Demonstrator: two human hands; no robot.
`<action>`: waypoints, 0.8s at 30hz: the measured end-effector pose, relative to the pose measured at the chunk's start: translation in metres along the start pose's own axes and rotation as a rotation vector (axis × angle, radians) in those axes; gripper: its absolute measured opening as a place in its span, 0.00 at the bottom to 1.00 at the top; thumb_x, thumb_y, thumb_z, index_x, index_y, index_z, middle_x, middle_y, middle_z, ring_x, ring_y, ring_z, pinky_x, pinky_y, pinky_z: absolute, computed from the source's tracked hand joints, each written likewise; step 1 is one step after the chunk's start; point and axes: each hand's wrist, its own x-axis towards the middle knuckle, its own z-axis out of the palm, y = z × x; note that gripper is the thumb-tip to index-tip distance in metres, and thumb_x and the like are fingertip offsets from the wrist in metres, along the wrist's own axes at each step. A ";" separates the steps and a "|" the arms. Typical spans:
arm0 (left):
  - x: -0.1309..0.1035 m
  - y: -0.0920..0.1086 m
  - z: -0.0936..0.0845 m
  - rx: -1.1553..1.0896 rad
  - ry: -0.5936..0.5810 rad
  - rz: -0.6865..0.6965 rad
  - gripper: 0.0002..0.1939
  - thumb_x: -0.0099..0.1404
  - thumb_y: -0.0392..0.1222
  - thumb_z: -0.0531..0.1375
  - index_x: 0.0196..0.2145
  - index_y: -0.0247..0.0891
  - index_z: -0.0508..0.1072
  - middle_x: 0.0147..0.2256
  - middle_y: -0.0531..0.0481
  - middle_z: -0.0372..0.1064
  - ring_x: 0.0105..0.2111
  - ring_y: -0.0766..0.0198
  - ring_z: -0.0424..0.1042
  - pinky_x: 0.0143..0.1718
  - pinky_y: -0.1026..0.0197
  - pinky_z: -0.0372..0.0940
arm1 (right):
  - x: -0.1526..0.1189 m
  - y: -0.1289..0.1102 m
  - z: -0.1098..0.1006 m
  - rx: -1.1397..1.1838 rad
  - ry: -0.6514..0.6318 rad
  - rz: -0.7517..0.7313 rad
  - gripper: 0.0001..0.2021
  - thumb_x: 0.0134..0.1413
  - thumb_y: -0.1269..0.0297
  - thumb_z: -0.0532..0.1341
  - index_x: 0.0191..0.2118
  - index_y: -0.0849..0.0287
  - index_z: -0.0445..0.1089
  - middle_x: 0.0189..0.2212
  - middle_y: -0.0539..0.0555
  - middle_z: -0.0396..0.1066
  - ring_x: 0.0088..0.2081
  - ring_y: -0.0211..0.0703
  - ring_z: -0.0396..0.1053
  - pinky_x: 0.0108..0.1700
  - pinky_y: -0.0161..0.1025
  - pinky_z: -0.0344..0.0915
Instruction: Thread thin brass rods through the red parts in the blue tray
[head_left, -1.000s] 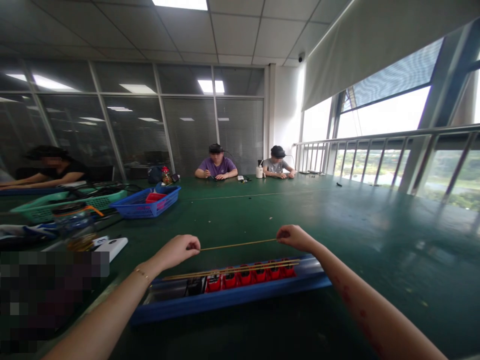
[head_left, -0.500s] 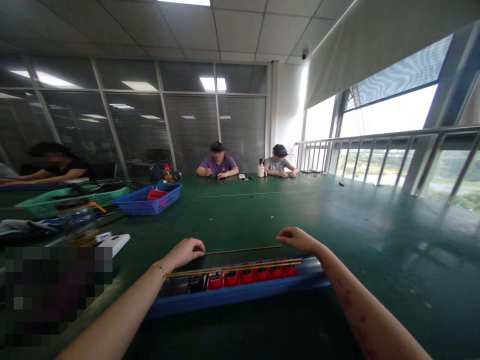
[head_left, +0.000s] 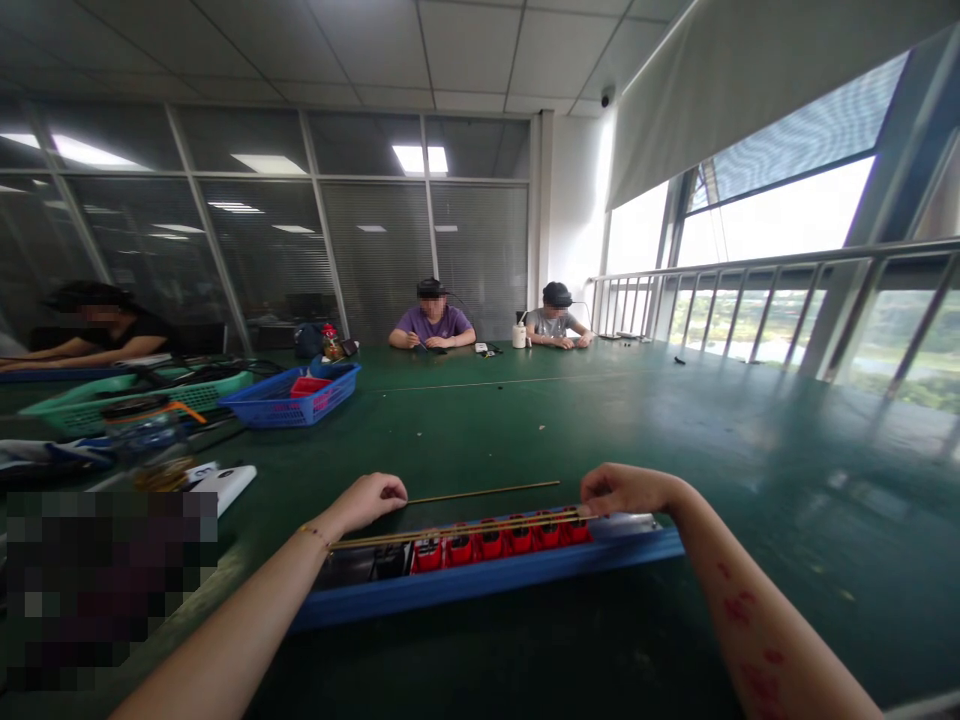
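Note:
A thin tan stick [head_left: 487,492] lies slanted on the table behind a long blue tray [head_left: 495,578]. My left hand [head_left: 369,503] is closed around the left end of this stick. Across the top of the tray rest more thin sticks [head_left: 465,532], their left ends by my left wrist. My right hand [head_left: 631,489] has its fingers pinched at the right ends of those sticks; the fingertips are partly hidden. Inside the tray stands a row of several small red bins [head_left: 490,543] with dark contents, and a black piece [head_left: 391,563] sits at their left.
To the left are a blue basket [head_left: 292,405], a green basket [head_left: 56,408], a jar [head_left: 146,440] and a white flat device [head_left: 234,487]. Several people sit around the green table [head_left: 480,420]. A white bottle [head_left: 519,337] stands at the far side.
My right hand has moved from the right end of the lone stick, rightward and nearer, to the ends of the sticks on the tray. My left hand has stayed put.

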 end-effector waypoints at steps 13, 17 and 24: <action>-0.002 0.003 -0.001 -0.010 0.008 -0.019 0.16 0.53 0.52 0.55 0.31 0.39 0.73 0.32 0.51 0.73 0.34 0.60 0.70 0.34 0.65 0.61 | 0.013 0.036 -0.013 0.219 0.814 -0.067 0.22 0.51 0.44 0.49 0.23 0.59 0.60 0.17 0.45 0.55 0.21 0.34 0.54 0.27 0.33 0.55; -0.003 0.004 -0.001 -0.004 0.016 -0.014 0.17 0.53 0.53 0.54 0.31 0.39 0.73 0.32 0.51 0.73 0.33 0.60 0.70 0.33 0.65 0.60 | 0.015 0.060 -0.017 0.184 0.895 0.047 0.24 0.49 0.41 0.48 0.23 0.58 0.60 0.16 0.45 0.55 0.19 0.34 0.54 0.25 0.33 0.54; -0.007 0.012 -0.003 0.017 0.036 -0.001 0.23 0.58 0.59 0.48 0.29 0.38 0.74 0.29 0.50 0.72 0.30 0.61 0.69 0.29 0.65 0.57 | 0.022 0.070 -0.009 0.057 0.854 0.131 0.23 0.44 0.42 0.54 0.20 0.60 0.67 0.16 0.48 0.62 0.20 0.35 0.56 0.23 0.33 0.53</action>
